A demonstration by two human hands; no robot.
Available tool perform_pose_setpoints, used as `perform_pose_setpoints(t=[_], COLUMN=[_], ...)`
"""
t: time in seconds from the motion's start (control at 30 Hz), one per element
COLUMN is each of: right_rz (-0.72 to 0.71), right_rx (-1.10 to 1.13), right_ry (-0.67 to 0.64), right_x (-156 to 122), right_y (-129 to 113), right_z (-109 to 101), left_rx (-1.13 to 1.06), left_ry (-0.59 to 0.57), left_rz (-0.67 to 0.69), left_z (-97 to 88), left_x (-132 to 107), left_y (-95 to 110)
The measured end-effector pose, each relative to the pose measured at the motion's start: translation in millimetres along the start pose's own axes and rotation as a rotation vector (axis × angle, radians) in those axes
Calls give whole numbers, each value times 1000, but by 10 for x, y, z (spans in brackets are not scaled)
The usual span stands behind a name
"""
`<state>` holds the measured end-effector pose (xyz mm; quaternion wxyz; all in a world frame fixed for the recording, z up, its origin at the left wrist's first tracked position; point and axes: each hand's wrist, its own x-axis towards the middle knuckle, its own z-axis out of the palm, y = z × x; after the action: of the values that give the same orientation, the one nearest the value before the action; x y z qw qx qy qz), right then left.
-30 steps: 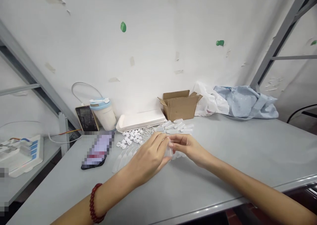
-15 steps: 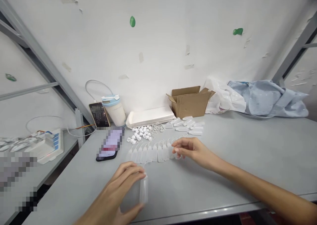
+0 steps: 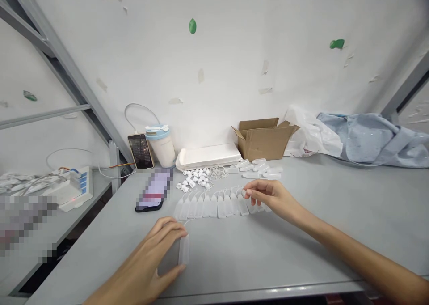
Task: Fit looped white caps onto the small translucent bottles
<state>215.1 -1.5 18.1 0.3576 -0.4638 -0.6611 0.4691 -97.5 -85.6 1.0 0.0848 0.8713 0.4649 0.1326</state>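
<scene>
My left hand (image 3: 152,253) is closed on a translucent plastic tube (image 3: 184,250), fingertips at its upper end and thumb at its lower end. A thin white tail curves from the tube's top. Beyond it, a row of similar tubes (image 3: 204,207) lies side by side on the grey table, their thin tails pointing away. At the row's right end, my right hand (image 3: 268,195) pinches thumb and forefinger together at the tip of one tube; the fingers partly hide it. Several more tubes show beneath that hand.
Behind the row lie small white caps (image 3: 192,180), thin white cords (image 3: 219,172) and loose tubes (image 3: 259,167). Farther back stand a cup (image 3: 162,148), a flat white stack (image 3: 211,156) and an open cardboard box (image 3: 266,141). A phone (image 3: 154,188) lies at left.
The view has shifted slightly to the left. My left hand has carried its tube a little to the left over the table. My right hand stays at the row's right end.
</scene>
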Motion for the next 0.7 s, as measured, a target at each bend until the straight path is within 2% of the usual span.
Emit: perform_pose_setpoints(t=[0.5, 0.7], right_rz=[-51, -79], right_rx=[-15, -102], right_ry=[63, 88], right_x=[65, 93], right_y=[35, 57], right_z=[-137, -158], left_rx=[33, 18], left_ry=[-54, -83], left_rz=[25, 13], left_z=[-18, -63], left_x=[2, -39], left_y=[-76, -108])
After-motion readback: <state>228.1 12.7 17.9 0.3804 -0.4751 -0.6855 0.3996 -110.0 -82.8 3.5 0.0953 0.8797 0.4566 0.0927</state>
